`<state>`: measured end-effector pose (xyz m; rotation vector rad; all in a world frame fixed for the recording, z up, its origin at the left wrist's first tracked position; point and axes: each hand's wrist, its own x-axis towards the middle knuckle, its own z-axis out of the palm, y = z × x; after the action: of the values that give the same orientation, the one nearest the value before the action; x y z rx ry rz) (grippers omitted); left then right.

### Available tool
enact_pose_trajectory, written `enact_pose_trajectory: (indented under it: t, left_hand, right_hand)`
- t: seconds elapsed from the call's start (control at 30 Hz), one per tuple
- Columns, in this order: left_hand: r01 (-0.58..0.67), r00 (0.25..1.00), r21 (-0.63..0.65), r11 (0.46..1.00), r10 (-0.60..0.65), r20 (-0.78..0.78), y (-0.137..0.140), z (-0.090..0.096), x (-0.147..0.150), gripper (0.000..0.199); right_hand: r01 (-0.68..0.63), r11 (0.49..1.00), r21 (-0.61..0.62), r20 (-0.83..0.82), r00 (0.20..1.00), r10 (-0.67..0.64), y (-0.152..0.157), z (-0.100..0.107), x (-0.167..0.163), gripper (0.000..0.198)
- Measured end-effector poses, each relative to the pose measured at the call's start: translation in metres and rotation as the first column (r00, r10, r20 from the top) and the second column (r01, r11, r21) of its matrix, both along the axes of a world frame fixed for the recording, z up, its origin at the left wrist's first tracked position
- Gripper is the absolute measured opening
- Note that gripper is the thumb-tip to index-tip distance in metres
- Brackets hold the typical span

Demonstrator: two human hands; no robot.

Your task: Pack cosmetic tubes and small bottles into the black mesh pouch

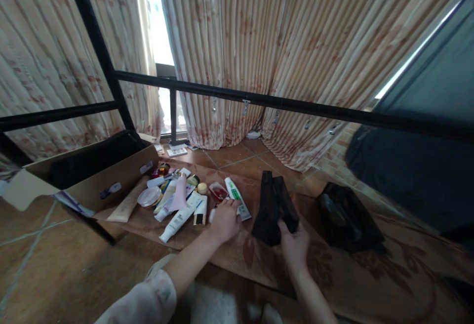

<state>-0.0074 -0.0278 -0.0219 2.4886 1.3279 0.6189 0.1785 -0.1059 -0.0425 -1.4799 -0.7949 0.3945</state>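
Note:
My right hand (296, 242) grips the near right edge of a black bag (267, 210), its thumb over the rim. The bag stands on the brown cloth with its mouth parted. My left hand (226, 221) is down among tubes and jars, fingers curled; what they hold, if anything, is hidden. Just beyond it lie a white and green tube (237, 196) and a clear pack with something dark red (218, 191). To its left are a white tube with a black and gold cap (200, 210), a long white tube (182, 218), a pink tube (180, 193) and a small yellowish jar (202, 188).
An open cardboard box (129, 178) with black material inside stands on the left. Beside it lies a beige tube (129, 201). A glossy black bag (346, 218) rests on the right. A dark metal rail (229, 93) crosses beyond the cloth, before striped curtains (229, 32).

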Motion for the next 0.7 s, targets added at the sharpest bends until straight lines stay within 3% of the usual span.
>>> enact_pose_trajectory:
  t: [0.17,0.27,0.37,0.53,0.7]
  left_hand:
    - [0.061,0.992,-0.005,0.998,-0.061,-0.111,0.027,-0.013,0.027,0.054]
    - [0.138,0.972,-0.035,0.99,-0.142,-0.185,0.034,-0.021,0.034,0.045]
    - [0.179,0.949,-0.068,0.981,-0.191,-0.249,0.035,-0.022,0.039,0.029]
    - [0.138,0.946,-0.119,0.983,-0.166,-0.28,0.031,-0.013,0.043,0.027]
    - [0.071,0.948,-0.081,0.994,-0.092,-0.304,0.027,-0.006,0.036,0.02]
  right_hand:
    - [-0.056,0.975,-0.214,0.116,0.99,0.083,-0.003,-0.004,0.001,0.047]
    - [-0.026,0.96,-0.28,0.179,0.981,0.078,-0.001,-0.002,0.001,0.048]
    - [0.008,0.954,-0.299,0.189,0.981,0.051,0.003,0.0,0.0,0.055]
    - [0.027,0.958,-0.285,0.209,0.977,0.035,0.005,0.009,-0.004,0.065]
    - [0.06,0.971,-0.232,0.152,0.988,-0.025,0.003,0.018,-0.005,0.075]
